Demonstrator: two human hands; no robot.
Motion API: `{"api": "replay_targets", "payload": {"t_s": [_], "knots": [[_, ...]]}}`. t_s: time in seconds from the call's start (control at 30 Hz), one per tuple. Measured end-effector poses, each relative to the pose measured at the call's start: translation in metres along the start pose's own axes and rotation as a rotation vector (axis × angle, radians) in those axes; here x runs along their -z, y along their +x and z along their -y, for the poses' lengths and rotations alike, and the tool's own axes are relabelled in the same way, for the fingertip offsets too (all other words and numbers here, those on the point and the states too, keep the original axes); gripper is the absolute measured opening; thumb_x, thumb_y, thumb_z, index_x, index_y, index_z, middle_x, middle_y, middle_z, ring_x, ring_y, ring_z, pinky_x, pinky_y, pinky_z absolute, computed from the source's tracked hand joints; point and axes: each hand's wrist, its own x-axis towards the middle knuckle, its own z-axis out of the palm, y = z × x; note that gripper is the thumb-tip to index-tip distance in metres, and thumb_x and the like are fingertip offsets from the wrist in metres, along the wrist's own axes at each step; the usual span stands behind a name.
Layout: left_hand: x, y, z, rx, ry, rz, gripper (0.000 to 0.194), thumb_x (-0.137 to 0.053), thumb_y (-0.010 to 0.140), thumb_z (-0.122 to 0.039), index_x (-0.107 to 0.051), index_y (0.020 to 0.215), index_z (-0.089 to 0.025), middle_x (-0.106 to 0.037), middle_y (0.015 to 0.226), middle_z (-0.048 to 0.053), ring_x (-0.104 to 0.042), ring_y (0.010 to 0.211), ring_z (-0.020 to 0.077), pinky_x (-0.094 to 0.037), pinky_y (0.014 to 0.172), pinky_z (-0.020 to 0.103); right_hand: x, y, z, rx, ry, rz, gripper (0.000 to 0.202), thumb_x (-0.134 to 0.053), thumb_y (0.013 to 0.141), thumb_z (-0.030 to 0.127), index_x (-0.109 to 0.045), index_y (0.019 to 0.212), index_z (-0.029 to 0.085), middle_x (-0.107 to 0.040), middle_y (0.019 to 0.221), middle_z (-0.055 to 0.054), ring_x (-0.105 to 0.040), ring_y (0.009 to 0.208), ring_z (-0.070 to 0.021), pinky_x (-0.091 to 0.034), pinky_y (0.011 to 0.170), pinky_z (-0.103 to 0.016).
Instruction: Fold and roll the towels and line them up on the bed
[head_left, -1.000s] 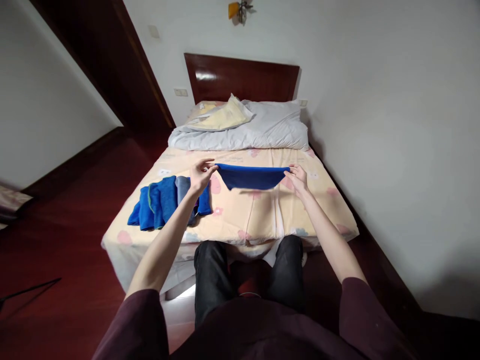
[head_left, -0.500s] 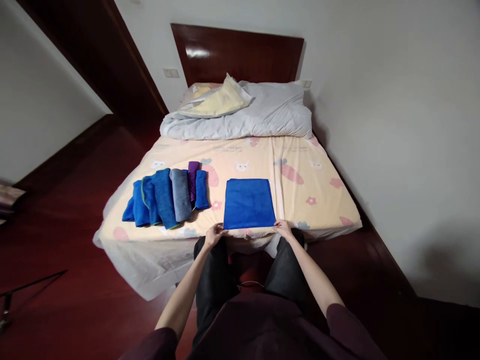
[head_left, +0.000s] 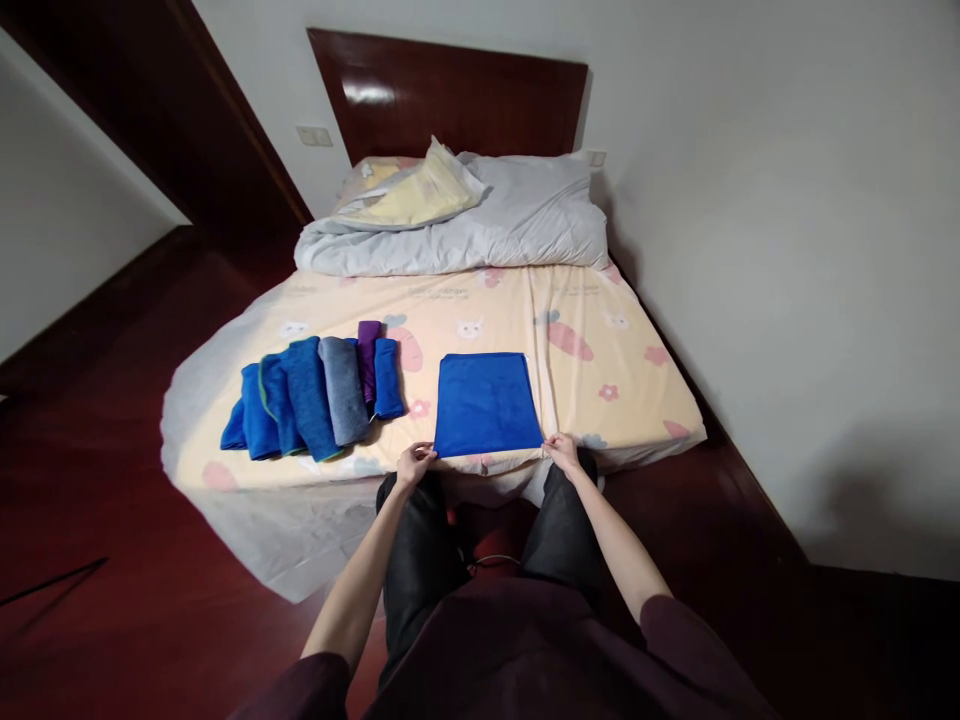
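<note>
A blue towel (head_left: 486, 402), folded to a near square, lies flat on the bed close to its front edge. My left hand (head_left: 415, 464) pinches the towel's near left corner. At the near right corner, my right hand (head_left: 561, 453) grips the cloth between thumb and fingers. The near edge runs straight between both hands. Left of this towel is a row of rolled or folded towels: several blue ones (head_left: 311, 398), a grey one (head_left: 345, 390), a purple one (head_left: 367, 360) and a small blue roll (head_left: 388, 378).
The bed (head_left: 480, 310) has a yellowish sheet with carrot and rabbit prints. A bunched white quilt (head_left: 525, 215) and a pale yellow pillow (head_left: 424, 195) lie by the dark wooden headboard (head_left: 457, 95). A thin dark rod (head_left: 56, 582) is above the red floor at lower left.
The camera view has shifted slightly, so the bed sits a little further left in the picture. Both hands stay at the towel's near corners, and the towel looks nearly unchanged.
</note>
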Motion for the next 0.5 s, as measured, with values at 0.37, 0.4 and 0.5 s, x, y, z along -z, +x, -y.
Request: {"api": "replay_targets", "payload": {"t_s": [0.37, 0.4, 0.5], "knots": [[0.010, 0.001, 0.014, 0.016, -0.065, 0.139, 0.054, -0.090, 0.056, -0.055, -0.073, 0.091, -0.018, -0.080, 0.085, 0.009, -0.077, 0.098, 0.0315, -0.059, 0.088, 0.036, 0.010, 0.002, -0.013, -0.070, -0.109, 0.146, 0.028, -0.079, 0.057, 0.040, -0.058, 0.061, 0.022, -0.069, 0.068, -0.001, -0.065, 0.067, -0.0181, -0.048, 0.064, -0.026], [0.012, 0.000, 0.017, 0.018, -0.078, 0.163, 0.057, -0.092, 0.053, -0.057, -0.073, 0.090, -0.017, -0.080, 0.085, 0.009, -0.077, 0.096, 0.0314, -0.059, 0.087, 0.036, 0.012, 0.001, -0.013, -0.077, -0.107, 0.168, 0.027, -0.080, 0.057, 0.039, -0.058, 0.061, 0.022, -0.070, 0.068, -0.001, -0.065, 0.068, -0.0181, -0.048, 0.063, -0.025], [0.014, 0.003, 0.018, 0.031, -0.113, 0.214, 0.065, -0.094, 0.047, -0.061, -0.074, 0.089, -0.016, -0.080, 0.084, 0.009, -0.077, 0.092, 0.0316, -0.059, 0.080, 0.036, 0.016, 0.000, -0.010, -0.112, -0.079, 0.238, 0.028, -0.081, 0.058, 0.039, -0.062, 0.067, 0.021, -0.072, 0.070, -0.002, -0.064, 0.063, -0.0167, -0.044, 0.055, -0.023]]}}
